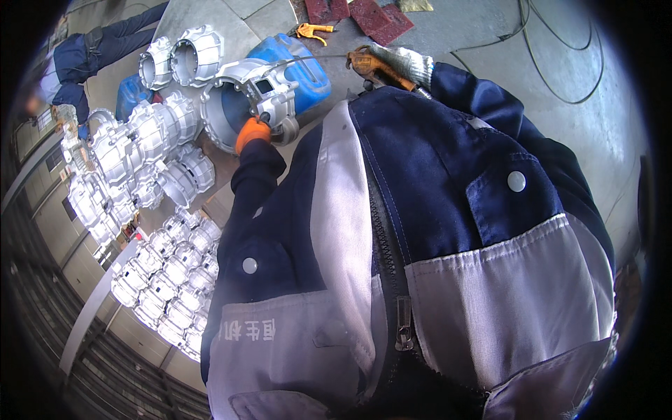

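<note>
My left hand [253, 134], in an orange glove, is closed at the lower edge of a large silver metal housing [283, 105]. A small dark piece shows by its thumb, and the fingertips are partly hidden. The housing is a hollow casting with a wide round opening, and it leans against a blue plastic container [311, 84]. Over to the right, my right hand [409, 64] wears a whitish knitted glove and grips an orange hand-held power tool [378, 68]. From that tool a thin rod reaches left toward the housing's upper edge.
Two round castings [196, 56] stand beyond the housing, with several more castings [133, 147] stacked leftward. An orange blow gun [313, 31] and dark red pads [381, 22] lie on the floor. A hose [570, 101] curls at right. Another person [77, 63] works at far left.
</note>
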### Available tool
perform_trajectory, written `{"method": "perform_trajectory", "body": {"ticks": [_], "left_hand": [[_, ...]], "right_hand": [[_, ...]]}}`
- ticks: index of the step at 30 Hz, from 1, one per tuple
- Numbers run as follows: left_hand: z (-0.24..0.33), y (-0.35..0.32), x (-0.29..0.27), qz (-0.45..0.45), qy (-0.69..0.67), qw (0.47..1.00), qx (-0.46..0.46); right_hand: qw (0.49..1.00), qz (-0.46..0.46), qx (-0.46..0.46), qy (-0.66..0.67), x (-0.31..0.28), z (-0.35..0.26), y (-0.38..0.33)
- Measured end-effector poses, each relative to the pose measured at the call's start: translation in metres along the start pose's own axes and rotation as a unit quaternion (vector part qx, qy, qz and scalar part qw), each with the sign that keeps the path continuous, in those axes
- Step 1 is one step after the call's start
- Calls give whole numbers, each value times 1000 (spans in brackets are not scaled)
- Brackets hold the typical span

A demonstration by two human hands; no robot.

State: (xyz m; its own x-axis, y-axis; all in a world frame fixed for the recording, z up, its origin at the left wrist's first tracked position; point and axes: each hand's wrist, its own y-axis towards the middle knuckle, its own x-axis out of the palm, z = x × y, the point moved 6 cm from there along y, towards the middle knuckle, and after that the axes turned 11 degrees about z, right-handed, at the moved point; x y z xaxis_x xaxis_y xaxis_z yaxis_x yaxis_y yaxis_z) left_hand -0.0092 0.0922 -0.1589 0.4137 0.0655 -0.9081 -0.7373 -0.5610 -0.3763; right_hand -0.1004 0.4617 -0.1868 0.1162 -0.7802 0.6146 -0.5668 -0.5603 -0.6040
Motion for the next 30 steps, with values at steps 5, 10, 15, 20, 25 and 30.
{"method": "perform_trajectory", "body": {"ticks": [5, 10, 15, 20, 25, 30], "left_hand": [[6, -7, -8, 25, -23, 999, 24], [6, -8, -9, 8, -8, 1000, 8], [12, -8, -11, 11, 32, 999, 20], [30, 27, -20, 1, 50, 999, -12], [22, 36, -37, 32, -94, 989, 112], [-10, -1, -48, 78, -113, 971, 195]], "right_hand": [[998, -27, -35, 36, 25, -15, 29], [998, -48, -31, 33, 11, -2, 43], [998, -49, -23, -21, -7, 3, 15], [996, 32, -43, -76, -29, -22, -7], [988, -46, -25, -147, -56, -16, -11], [964, -52, -91, -244, -71, 7, 0]]}}
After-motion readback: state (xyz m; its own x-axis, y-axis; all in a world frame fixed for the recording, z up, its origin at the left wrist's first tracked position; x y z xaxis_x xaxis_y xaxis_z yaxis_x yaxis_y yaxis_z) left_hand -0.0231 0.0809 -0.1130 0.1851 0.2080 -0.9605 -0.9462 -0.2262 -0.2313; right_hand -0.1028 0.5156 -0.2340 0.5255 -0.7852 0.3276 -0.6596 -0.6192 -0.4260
